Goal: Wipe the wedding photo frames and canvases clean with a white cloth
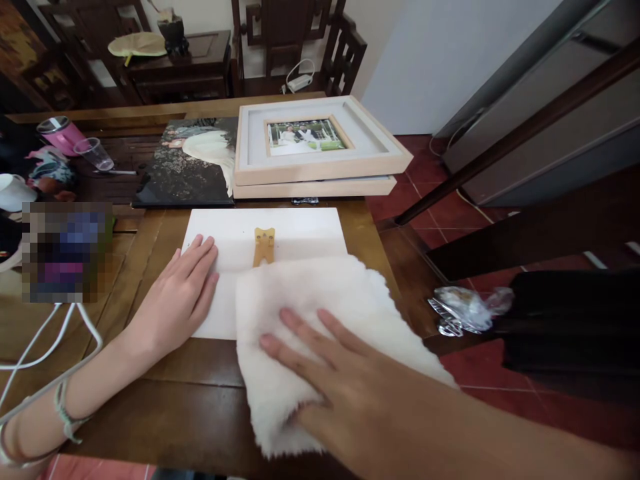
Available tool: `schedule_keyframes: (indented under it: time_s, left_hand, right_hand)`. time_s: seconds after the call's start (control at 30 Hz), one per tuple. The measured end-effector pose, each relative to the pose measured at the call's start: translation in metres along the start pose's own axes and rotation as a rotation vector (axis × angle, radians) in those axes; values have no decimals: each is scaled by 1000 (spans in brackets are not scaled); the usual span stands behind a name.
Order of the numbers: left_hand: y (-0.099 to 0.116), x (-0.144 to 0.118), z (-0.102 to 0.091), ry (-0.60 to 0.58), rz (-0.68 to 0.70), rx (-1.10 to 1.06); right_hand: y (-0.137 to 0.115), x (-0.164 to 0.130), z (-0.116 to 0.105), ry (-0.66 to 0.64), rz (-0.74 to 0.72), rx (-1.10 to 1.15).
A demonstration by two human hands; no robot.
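A white rectangular panel (305, 223) lies flat on the wooden table, with a small yellow-brown bracket (264, 245) fixed near its middle. My left hand (177, 293) rests flat on the panel's left edge, fingers stretched out and holding nothing. Under my right hand (340, 373) is a white fluffy cloth (330, 283), pressed down over the panel's lower right part. The fingers of that hand are spread on the cloth and the thumb digs into a fold of it. The cloth hides the panel's near right corner and the bracket's lower end.
Behind the panel, two light wooden picture frames (300, 167) are stacked beside a dark photo print (180, 173). A pink mug (63, 137), a clear plastic cup (95, 155) and white cables (75, 320) are at left. Clear plastic wrapping (465, 310) lies off the table's right edge.
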State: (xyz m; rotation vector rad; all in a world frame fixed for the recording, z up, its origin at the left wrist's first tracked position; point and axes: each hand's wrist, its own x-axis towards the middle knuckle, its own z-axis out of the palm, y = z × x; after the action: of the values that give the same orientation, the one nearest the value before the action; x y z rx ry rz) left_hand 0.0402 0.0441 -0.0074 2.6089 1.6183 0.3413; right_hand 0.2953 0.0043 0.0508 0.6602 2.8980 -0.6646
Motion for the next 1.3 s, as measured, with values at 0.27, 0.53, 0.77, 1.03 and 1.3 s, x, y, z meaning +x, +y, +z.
schedule_keyframes:
  time_s: [0.27, 0.53, 0.77, 1.03, 1.3]
  left_hand:
    - [1, 0, -1, -13, -1, 14]
    - [-1, -1, 0, -19, -13, -10]
    - [-1, 0, 0, -18, -10, -8]
    - [0, 0, -1, -30, -4, 2]
    - [0, -2, -1, -35, -9, -2]
  right_hand:
    - [22, 8, -12, -106, 25, 93]
    - [53, 27, -24, 7, 165, -36]
    - [36, 29, -16, -31, 151, -65]
    - [5, 0, -16, -55, -48, 54]
    - [39, 17, -27, -41, 80, 69]
